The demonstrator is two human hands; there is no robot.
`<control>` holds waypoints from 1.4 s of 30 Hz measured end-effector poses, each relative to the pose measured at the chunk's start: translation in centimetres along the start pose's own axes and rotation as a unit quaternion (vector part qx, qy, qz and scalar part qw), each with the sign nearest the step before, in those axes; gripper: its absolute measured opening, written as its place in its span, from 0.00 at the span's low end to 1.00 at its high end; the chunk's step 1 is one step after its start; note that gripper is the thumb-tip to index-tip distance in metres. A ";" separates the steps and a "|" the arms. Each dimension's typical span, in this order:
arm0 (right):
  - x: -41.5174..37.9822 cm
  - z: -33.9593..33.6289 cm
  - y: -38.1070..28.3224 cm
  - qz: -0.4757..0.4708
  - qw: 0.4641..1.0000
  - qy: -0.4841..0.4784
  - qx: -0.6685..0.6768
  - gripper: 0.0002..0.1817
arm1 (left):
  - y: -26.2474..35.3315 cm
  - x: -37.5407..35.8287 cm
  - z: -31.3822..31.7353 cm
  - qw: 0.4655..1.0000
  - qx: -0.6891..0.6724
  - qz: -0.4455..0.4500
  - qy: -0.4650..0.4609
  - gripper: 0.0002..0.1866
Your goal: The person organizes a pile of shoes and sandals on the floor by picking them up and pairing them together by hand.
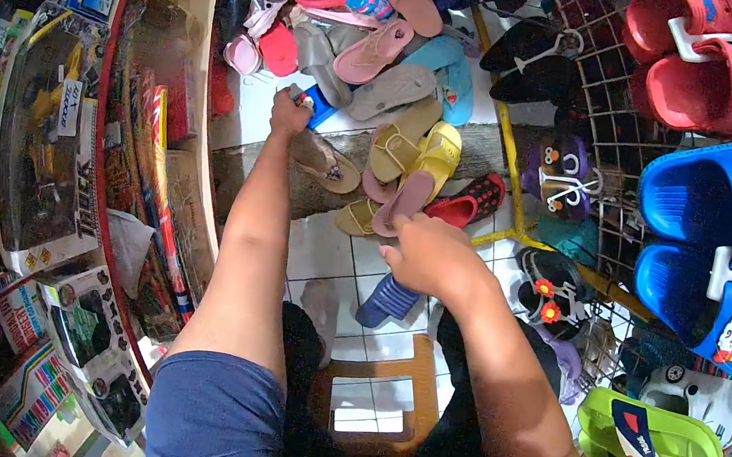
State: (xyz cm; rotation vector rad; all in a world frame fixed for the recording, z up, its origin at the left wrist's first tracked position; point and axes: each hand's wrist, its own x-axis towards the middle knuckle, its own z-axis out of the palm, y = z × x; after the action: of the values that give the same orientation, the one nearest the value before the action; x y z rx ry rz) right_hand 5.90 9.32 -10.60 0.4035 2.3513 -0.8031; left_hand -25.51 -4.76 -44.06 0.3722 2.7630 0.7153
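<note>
My left hand reaches forward to the tiled ledge, its fingers closed on the edge of a blue slipper with a red and white print. Just below it lies a beige thong sandal. My right hand is closed around the near end of a dusty pink slipper; its fingertips are partly hidden. Around that slipper are a yellow slipper, an olive-tan slipper and a red dotted clog. A dark blue ribbed slipper rests on the floor tiles beneath my right hand.
A heap of sandals covers the ledge ahead. On the right, blue slippers, red clogs and green slippers hang on a wire rack. Shelves with boxed toys line the left. A brown plastic stool stands between my legs.
</note>
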 end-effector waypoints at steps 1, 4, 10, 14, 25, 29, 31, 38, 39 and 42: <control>-0.1 -0.1 0.0 -0.003 1.000 0.006 -0.010 0.20 | -0.1 0.0 -0.5 1.000 -0.020 0.002 -0.004 0.38; -0.4 -0.3 -0.1 0.000 1.000 0.001 -0.018 0.20 | -2.0 1.7 0.7 0.999 0.004 0.032 0.015 0.43; -1.4 0.0 -0.2 -0.032 0.997 0.049 -0.048 0.20 | -7.8 8.5 2.8 0.980 -0.112 0.101 -0.128 0.50; -1.7 -0.4 -0.5 -0.036 0.996 0.048 -0.063 0.21 | -8.0 9.9 3.5 0.900 0.333 0.195 -0.204 0.49; -1.8 0.1 -1.0 -0.053 0.995 0.036 -0.073 0.23 | -1.5 3.1 -2.9 0.971 0.204 0.022 -0.126 0.42; -1.7 -0.2 -1.0 -0.046 0.998 0.004 -0.049 0.22 | -1.5 1.3 -2.6 0.975 0.201 0.011 -0.094 0.42; -1.7 -0.4 -1.2 -0.046 0.997 0.000 -0.055 0.22 | -0.4 0.7 -3.2 0.977 0.184 -0.036 -0.105 0.40; -2.0 -0.2 -0.9 -0.050 0.997 0.004 -0.060 0.20 | -1.5 0.0 -2.2 0.977 0.210 0.023 0.031 0.29; -2.1 -0.2 -0.8 -0.048 0.997 0.001 -0.059 0.20 | -1.7 0.4 -2.5 0.982 0.185 -0.033 -0.025 0.26; -2.1 -0.5 -0.9 -0.053 0.997 0.008 -0.057 0.21 | -3.9 0.8 -2.0 0.980 0.185 -0.068 -0.040 0.15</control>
State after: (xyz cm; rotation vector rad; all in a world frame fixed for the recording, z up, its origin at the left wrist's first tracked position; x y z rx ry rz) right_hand 6.85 8.77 -8.60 0.2413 2.4367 -0.7125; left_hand -27.56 -8.67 -44.44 0.2708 2.8041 0.1473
